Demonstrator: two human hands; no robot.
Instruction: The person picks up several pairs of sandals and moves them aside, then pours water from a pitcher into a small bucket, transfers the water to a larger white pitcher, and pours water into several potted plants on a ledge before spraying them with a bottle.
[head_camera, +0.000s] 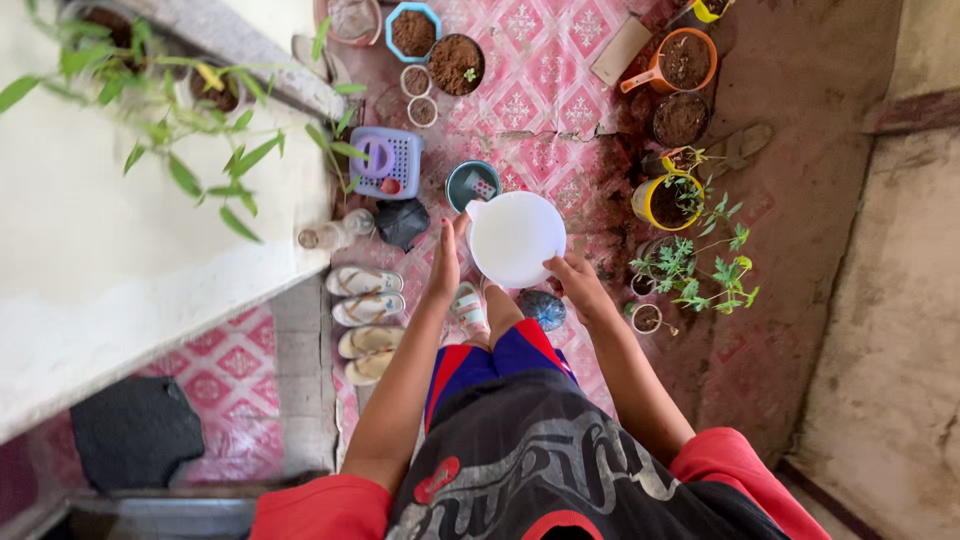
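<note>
White jug (515, 238) in both hands, potted plants (690, 265) near its right edge

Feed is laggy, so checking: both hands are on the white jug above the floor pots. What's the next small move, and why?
Probably swing the white jug right toward the yellow pot with the seedling. Both the left hand and the right hand grip its rim, it is level, and it hangs over the mat, not over a plant.

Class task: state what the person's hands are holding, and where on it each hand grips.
A white jug: left hand at its handle side, right hand on the lower rim.
</note>
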